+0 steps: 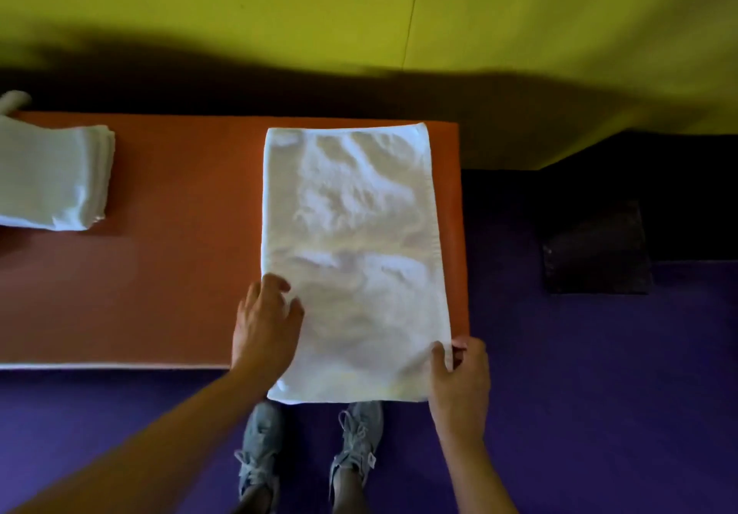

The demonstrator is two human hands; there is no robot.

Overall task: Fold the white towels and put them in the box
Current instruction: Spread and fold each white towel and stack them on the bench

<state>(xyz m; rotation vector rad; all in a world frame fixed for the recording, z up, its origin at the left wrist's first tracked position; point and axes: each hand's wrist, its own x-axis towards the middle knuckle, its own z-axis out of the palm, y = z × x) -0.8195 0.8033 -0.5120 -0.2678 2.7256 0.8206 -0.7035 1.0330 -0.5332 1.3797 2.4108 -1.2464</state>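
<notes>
Fingers [279, 286] of the left hand [265, 326] lie spread and slightly bent on the white towel [355, 254], at its left edge; the right hand [459, 377] pinches the near right corner, thumb on top. The towel lies lengthwise on the orange table [159, 254], its near end overhanging. Yellow-green wall [359, 6], purple floor [579, 393]; folded towels [52, 178] stacked far left

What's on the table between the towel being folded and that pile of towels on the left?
Nothing: the head view shows only bare orange table between the spread towel and the folded stack.
</notes>
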